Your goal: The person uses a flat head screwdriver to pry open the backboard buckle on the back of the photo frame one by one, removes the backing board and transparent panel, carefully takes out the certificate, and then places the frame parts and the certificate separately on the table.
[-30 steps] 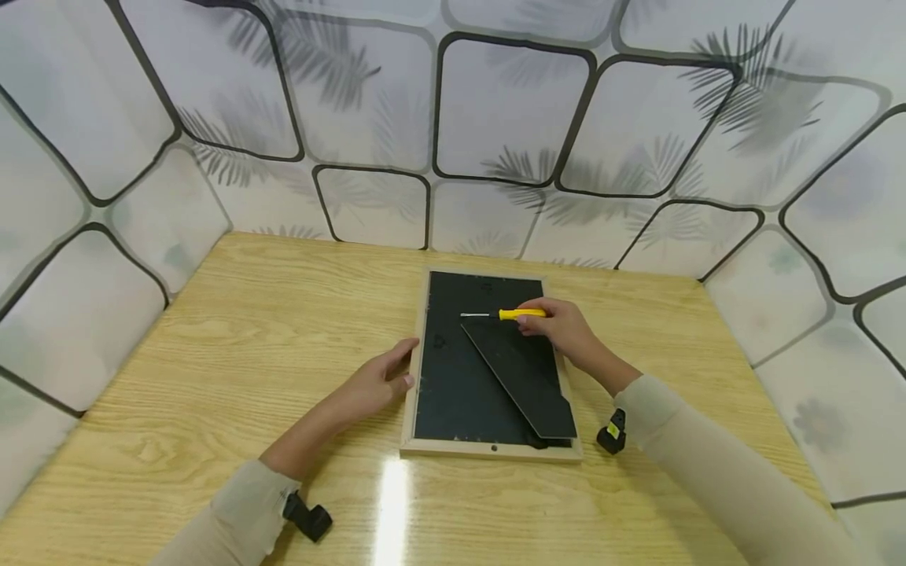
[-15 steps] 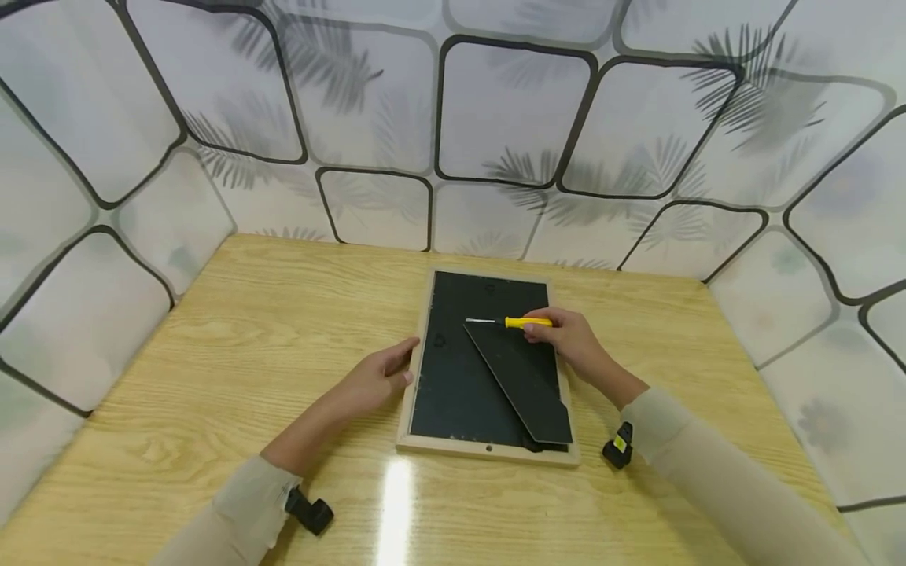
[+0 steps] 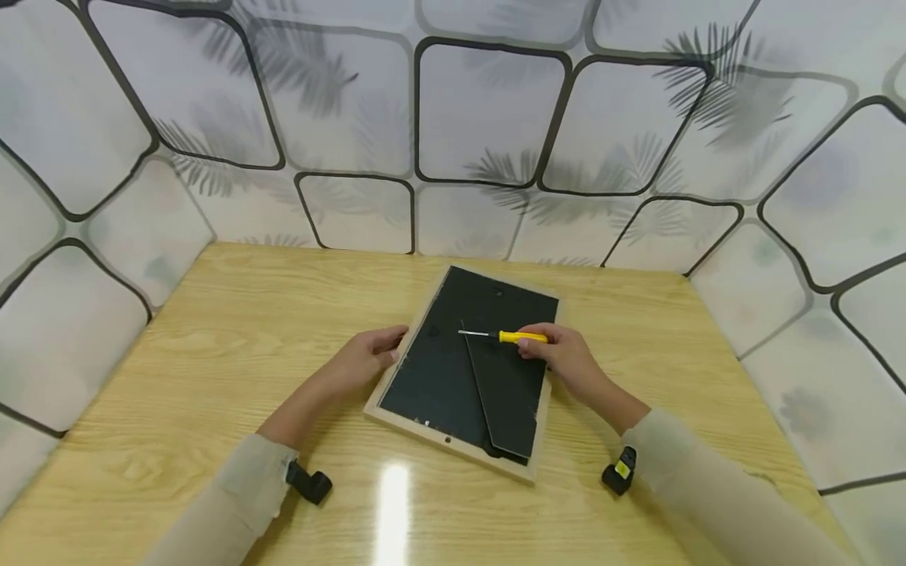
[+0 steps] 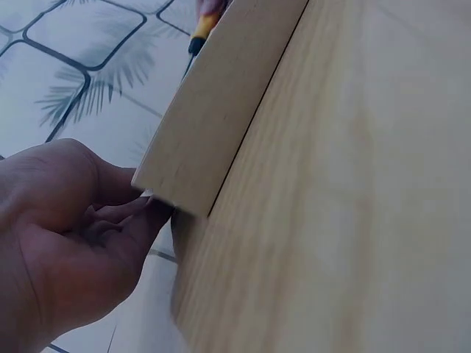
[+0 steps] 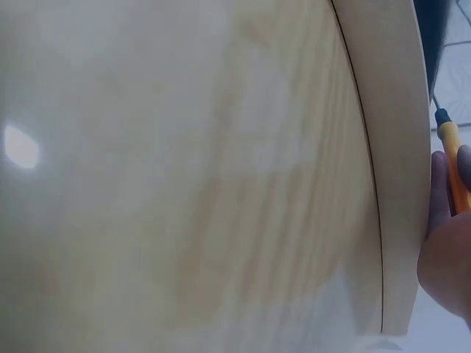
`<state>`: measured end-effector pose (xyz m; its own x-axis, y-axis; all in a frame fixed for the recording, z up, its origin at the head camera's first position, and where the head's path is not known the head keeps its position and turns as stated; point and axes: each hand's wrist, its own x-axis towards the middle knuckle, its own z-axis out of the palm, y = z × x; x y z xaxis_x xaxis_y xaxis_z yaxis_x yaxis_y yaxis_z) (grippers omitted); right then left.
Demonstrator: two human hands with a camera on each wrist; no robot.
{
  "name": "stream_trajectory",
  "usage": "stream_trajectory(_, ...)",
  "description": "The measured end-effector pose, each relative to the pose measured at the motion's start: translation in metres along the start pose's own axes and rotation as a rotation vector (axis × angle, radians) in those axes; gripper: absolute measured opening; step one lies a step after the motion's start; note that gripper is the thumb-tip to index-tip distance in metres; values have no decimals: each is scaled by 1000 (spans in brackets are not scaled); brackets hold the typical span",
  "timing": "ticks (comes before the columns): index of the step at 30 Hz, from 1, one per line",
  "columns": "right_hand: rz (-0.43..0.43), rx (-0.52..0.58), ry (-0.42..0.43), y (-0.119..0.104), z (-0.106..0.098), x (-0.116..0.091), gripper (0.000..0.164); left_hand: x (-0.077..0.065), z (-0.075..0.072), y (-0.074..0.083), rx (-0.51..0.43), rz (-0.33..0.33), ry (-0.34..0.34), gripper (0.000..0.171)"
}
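A picture frame (image 3: 453,452) lies back side up on the table, its pale wooden border around a black backing board (image 3: 432,377). A black stand flap (image 3: 506,401) lies slanted over the board. My left hand (image 3: 357,363) holds the frame's left side between thumb and fingers; in the left wrist view the curled fingers (image 4: 121,220) meet its edge. My right hand (image 3: 566,358) grips a screwdriver with a yellow handle (image 3: 520,337), beside the frame's right edge. The screwdriver's thin metal shaft points left, over the top end of the flap. Its tip's contact cannot be told.
The light wooden table (image 3: 269,314) spreads around the frame, with a bright reflection near the front. Patterned wall covering (image 3: 488,118) closes off the back and both sides. A small black camera (image 3: 309,482) sits at the left wrist, another camera (image 3: 619,472) at the right.
The picture frame has turned clockwise, its near end swinging left and its far end right. My left hand has moved slightly up and left with it. The right hand still holds the screwdriver, slightly lower.
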<state>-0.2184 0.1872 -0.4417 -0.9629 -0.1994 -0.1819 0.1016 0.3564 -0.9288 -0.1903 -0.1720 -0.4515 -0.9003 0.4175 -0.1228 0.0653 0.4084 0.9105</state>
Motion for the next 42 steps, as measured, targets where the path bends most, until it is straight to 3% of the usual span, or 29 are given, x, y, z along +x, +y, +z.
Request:
stream_trajectory(5,7,13,-6,1,5,-17,37,10,-9,1,31,14,-5,51)
stream_trajectory(10,9,49,15,2,3,-23,36,10,-10,-2,57,11,56,49)
stream_trajectory(15,-29,92,81,1,-7,-11,39,-15,-8,-7,36,-22,105,50)
stream_trajectory(21,-70,107,137,1,-22,9,41,-56,-5,-5,-13,-61,66,52)
stream_trajectory(25,-73,117,137,1,-24,16,42,-71,0,-4,-19,-76,79,52)
stream_trajectory(30,-85,105,154,1,-22,19,43,-77,4,-4,-16,-64,108,52)
stream_trajectory(42,-84,117,190,9,-27,25,44,-74,5,-6,-5,-76,139,51)
